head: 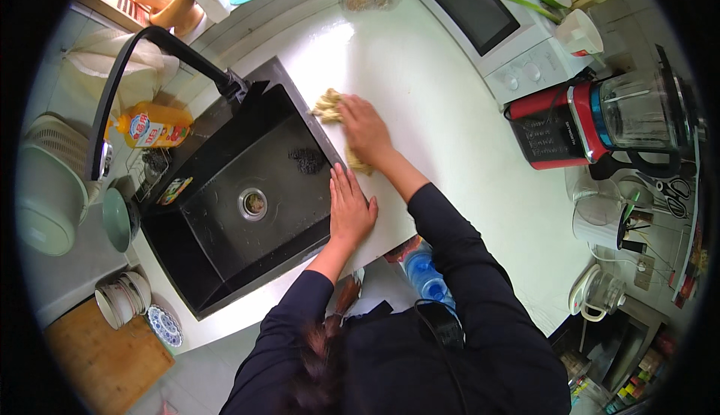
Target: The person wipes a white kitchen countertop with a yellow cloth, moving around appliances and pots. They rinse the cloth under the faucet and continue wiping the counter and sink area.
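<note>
My right hand (363, 128) presses a crumpled yellowish cloth (327, 106) onto the white countertop (439, 150), just right of the sink's rim. Part of the cloth shows above the fingers and part below the palm. Flat on the right edge of the black sink (253, 159) rests my left hand (351, 204), holding nothing, its fingers close together and straight. A dark mesh scourer (307, 160) lies inside the basin, near the left fingertips. Some food bits sit in the round drain (252, 204).
A black faucet (185, 57) arches over the sink's far left side. Beside it stands an orange dish soap bottle (157, 125). A white microwave (489, 26) and a red blender (585, 122) line the counter's right. Stacked bowls (124, 299) stand by a wooden cutting board (104, 353).
</note>
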